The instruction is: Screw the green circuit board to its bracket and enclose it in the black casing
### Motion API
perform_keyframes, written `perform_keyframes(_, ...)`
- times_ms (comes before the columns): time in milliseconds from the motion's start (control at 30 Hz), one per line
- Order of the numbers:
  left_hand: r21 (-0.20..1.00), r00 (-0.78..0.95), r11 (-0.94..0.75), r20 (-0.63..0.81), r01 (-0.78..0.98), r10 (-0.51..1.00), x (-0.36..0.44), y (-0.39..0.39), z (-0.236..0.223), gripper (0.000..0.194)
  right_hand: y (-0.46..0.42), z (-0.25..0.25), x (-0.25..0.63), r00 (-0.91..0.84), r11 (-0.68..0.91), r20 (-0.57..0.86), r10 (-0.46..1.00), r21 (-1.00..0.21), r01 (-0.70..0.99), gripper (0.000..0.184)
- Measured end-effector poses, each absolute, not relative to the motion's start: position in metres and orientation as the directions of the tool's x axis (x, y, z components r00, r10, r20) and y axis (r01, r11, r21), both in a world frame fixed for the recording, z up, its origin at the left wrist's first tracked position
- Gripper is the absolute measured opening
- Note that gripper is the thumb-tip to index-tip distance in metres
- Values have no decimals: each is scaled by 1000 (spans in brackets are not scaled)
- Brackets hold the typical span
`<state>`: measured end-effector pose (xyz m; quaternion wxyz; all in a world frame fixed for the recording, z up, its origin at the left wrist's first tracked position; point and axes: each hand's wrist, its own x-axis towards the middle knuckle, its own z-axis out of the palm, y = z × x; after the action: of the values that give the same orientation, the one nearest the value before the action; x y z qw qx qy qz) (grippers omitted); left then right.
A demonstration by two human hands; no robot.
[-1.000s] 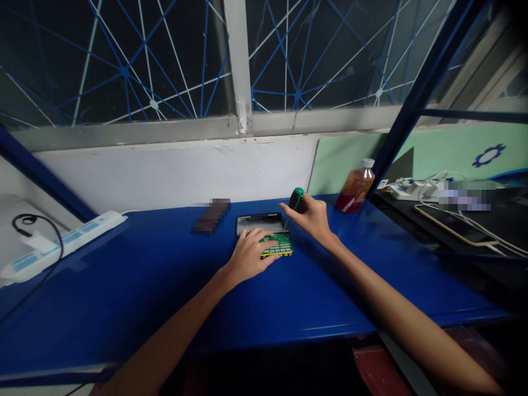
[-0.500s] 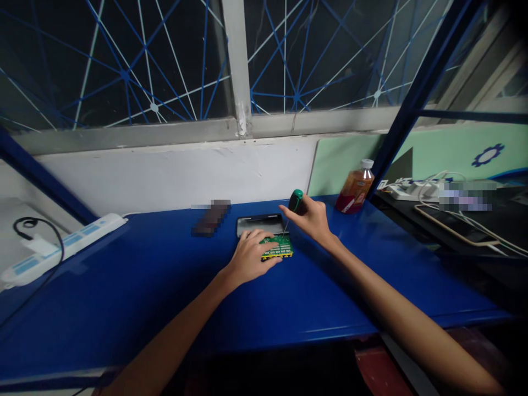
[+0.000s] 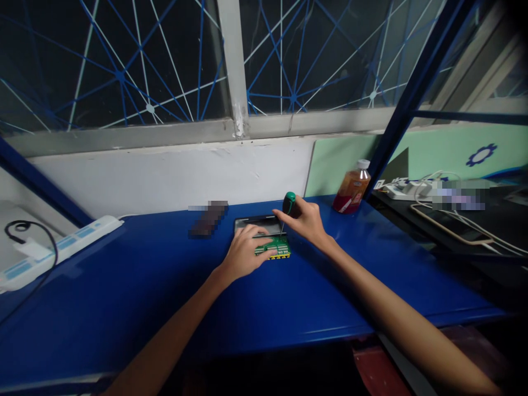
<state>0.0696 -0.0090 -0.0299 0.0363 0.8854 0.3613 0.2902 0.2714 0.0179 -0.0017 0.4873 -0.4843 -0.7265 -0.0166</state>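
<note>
A green circuit board [image 3: 284, 248] with a yellow front edge lies on the blue table in the middle of the head view. Spread over its left part, the fingers and thumb of my left hand [image 3: 246, 250] hold it down. My right hand [image 3: 307, 219] is wrapped round a screwdriver [image 3: 290, 199] with a green and black handle. The screwdriver stands nearly upright, its thin shaft pointing down to the board; whether the tip sits in a screw is too small to tell. Just behind the board is an open black case [image 3: 264, 223], partly covered by my left fingers.
A white power strip [image 3: 88, 234] with a black cable lies at the left. Behind the case is a blurred dark object [image 3: 209, 219]. A drink bottle [image 3: 352, 187] stands at the back right. Farther right, a phone [image 3: 449, 223] and white cables lie on a black surface.
The whole view has shifted slightly. The screwdriver and my right hand are a little farther left relative to the board. My left thumb has moved from the front edge up onto the board.
</note>
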Motion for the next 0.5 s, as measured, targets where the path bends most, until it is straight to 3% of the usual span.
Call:
perform_keyframes(100,314,555,-724,481,614,679,71,-3,-23,12,19,-2,271,-52,524,710,702,-466,713,37)
perform_keyframes(300,315,557,-728,484,608,675,92,13,-16,16,21,-3,268,-29,510,719,694,-463,725,42)
perform_keyframes(500,592,369,-599,473,539,800,109,31,-26,14,19,-3,264,1,466,724,690,-446,764,45)
